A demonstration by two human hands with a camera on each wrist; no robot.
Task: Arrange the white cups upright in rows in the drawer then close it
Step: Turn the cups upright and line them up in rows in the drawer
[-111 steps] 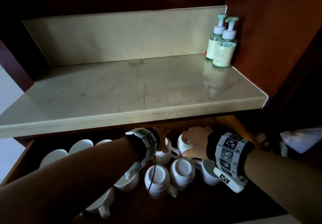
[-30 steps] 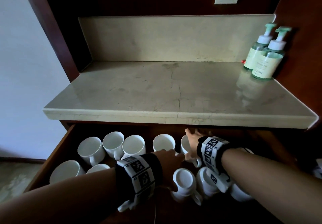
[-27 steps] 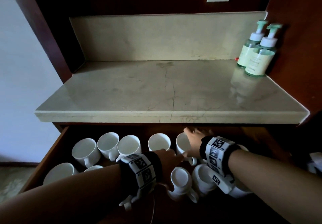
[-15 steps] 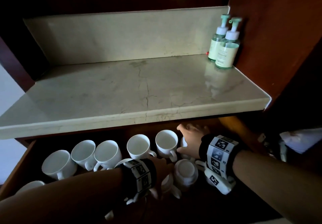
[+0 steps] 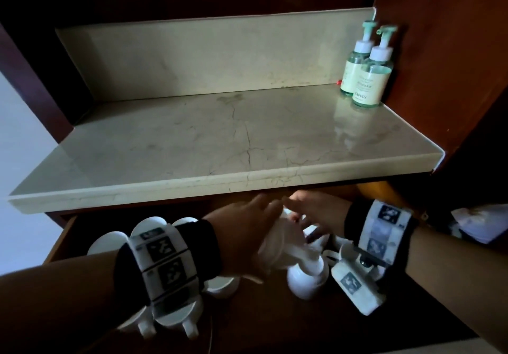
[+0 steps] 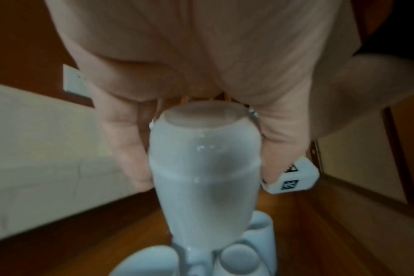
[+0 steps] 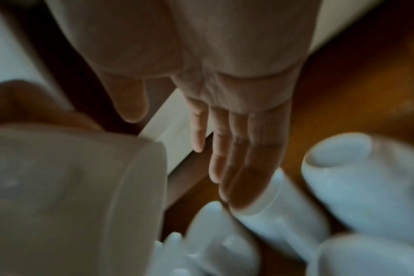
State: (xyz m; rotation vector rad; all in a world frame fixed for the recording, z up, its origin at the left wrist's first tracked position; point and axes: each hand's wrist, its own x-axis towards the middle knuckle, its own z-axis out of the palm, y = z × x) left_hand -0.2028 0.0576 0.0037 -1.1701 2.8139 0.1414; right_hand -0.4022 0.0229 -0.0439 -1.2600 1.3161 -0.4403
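Cup [image 6: 203, 168] off the drawer floor, gripped in left hand [image 5: 247, 232], over the right-middle of drawer [image 5: 68, 232] and just below the table [image 5: 220, 139] edge. Smeared in head view; clearer from the left wrist.

- Left fingers [image 6: 125, 153] curled down one side of the wall, thumb down the other. Foot ring up against the palm, mouth pointing away from the wrist and down toward the drawer floor.
- Long axis running out along the hand, so mouth-down or steeply tipped, not upright. Handle not made out.
- Right hand [image 5: 316, 216] just beside the left, nearly touching at the tips. Right fingers [image 7: 227, 149] straight and together, holding nothing, tips low over a neighbour cup [image 7: 272, 201]; contact not certain.
- Directly under the held cup: inverted cups [image 6: 239, 259], close-packed, bases up. One more base-up in front of the right wrist [image 5: 308, 279].
- Upright cups [image 5: 110, 243] at the back left, partly hidden by the left wristband.

Judgement: step in hand is righting this cup. Calls for close to a half turn about the wrist, mouth brought up, then set-down in the back row. Left hand already has it, so no handover needed; right hand nearer the inverted group and better placed for the next one. Free slot in the back row hidden behind both hands, so landing spot not confirmed. Risk: rim clipping the table's underside or the cups below during the turn.
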